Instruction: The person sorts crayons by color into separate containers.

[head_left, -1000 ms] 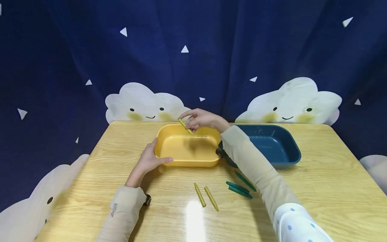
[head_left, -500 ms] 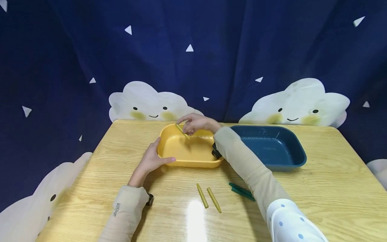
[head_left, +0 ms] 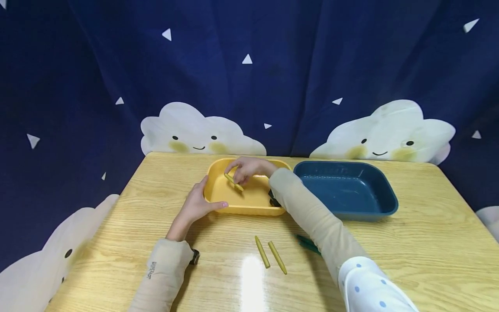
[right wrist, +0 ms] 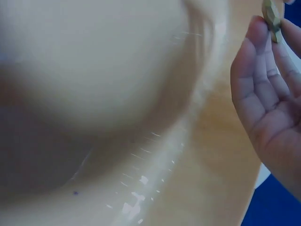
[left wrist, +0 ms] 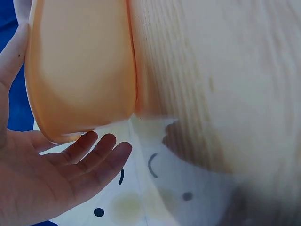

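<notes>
In the head view, my right hand [head_left: 247, 169] reaches over the yellow plastic tub [head_left: 249, 209] and pinches a yellow crayon [head_left: 235, 183] inside it. The right wrist view has this faceted crayon [right wrist: 271, 20] between thumb and fingertips, other fingers bent. My left hand [head_left: 196, 203] holds the tub's near left corner, thumb over the front rim and fingers along the left end. Seen from the left wrist, those fingers [left wrist: 101, 153] lie at the tub's end wall. Two more yellow crayons [head_left: 270, 256] lie on the table in front of the tub.
A dark blue tub [head_left: 347, 190] stands right beside the yellow one. Green crayons [head_left: 308, 243] lie in front of it, partly covered by my right sleeve [head_left: 323, 221]. A navy curtain [head_left: 218, 78] with clouds hangs behind the wooden table [head_left: 421, 247].
My right hand has lowered the yellow crayon from above the rim down into the yellow tub. My right forearm now covers more of the green crayons. My left hand keeps its hold.
</notes>
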Tool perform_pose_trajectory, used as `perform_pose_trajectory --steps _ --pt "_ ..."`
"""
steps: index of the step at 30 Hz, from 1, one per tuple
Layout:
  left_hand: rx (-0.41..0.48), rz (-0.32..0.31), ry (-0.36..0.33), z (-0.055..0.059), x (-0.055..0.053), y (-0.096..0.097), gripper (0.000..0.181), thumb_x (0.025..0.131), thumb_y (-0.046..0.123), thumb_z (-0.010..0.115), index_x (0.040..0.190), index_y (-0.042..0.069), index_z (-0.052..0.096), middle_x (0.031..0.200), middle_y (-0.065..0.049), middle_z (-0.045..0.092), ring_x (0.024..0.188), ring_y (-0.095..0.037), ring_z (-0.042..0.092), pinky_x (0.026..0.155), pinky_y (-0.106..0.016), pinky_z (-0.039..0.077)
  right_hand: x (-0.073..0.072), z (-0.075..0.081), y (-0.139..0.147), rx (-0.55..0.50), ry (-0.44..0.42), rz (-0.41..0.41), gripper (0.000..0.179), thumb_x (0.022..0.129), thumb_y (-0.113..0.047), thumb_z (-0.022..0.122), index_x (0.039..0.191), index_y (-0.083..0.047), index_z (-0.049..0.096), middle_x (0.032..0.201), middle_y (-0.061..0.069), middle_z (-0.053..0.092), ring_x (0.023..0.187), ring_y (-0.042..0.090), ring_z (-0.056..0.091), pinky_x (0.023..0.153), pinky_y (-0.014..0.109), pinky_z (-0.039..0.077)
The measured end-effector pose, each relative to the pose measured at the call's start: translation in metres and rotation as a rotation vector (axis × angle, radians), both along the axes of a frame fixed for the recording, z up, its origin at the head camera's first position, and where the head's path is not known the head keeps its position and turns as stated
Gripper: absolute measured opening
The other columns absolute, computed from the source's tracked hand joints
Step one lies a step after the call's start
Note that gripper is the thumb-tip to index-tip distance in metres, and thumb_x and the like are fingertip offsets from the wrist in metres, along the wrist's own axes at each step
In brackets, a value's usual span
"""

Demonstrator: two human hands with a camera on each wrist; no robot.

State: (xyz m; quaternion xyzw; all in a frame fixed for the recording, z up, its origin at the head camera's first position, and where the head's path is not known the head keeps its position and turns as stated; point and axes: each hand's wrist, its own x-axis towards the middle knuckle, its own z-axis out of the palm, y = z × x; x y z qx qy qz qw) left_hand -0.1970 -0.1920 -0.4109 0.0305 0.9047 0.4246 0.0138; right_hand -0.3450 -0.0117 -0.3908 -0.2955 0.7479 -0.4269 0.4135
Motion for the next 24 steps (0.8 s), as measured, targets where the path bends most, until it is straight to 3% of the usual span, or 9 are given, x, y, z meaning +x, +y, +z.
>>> perform_pose_trajectory --steps 6,14,18,24 --pt "-0.011 0.001 -0.001 0.000 -0.001 0.004 0.107 0.068 0.033 0.080 0.142 -0.007 0.015 0.137 -0.030 0.029 0.124 -0.039 0.033 0.102 -0.049 0.029 0.004 -0.009 0.002 0.111 0.031 0.026 0.044 0.081 0.004 0.057 0.124 -0.002 0.050 0.074 0.005 0.062 0.060 0.013 0.055 0.060 0.027 0.052" --pt "-0.022 0.002 -0.004 0.001 -0.001 0.006 0.108 0.067 0.035 0.080 0.142 -0.006 0.016 0.136 -0.030 0.032 0.122 -0.039 0.035 0.101 -0.049 0.031 0.003 -0.014 0.011 0.147 0.069 0.000 0.048 0.081 0.006 0.055 0.128 -0.003 0.051 0.073 0.009 0.063 0.065 0.016 0.060 0.056 0.026 0.050" --pt "-0.026 0.006 -0.011 0.001 -0.001 0.005 0.109 0.067 0.037 0.080 0.143 -0.005 0.015 0.136 -0.030 0.031 0.123 -0.039 0.035 0.101 -0.049 0.031 0.001 -0.012 0.014 0.136 0.091 -0.036 0.047 0.081 0.005 0.056 0.127 -0.003 0.051 0.080 0.013 0.065 0.068 0.017 0.060 0.058 0.028 0.051" --pt "-0.024 0.015 -0.029 0.001 -0.001 0.001 0.110 0.066 0.038 0.080 0.143 -0.004 0.014 0.138 -0.030 0.028 0.124 -0.041 0.032 0.101 -0.050 0.030 -0.002 0.004 0.015 0.032 0.074 -0.054 0.048 0.082 0.001 0.058 0.129 0.000 0.048 0.103 0.025 0.062 0.080 0.024 0.063 0.076 0.043 0.051"
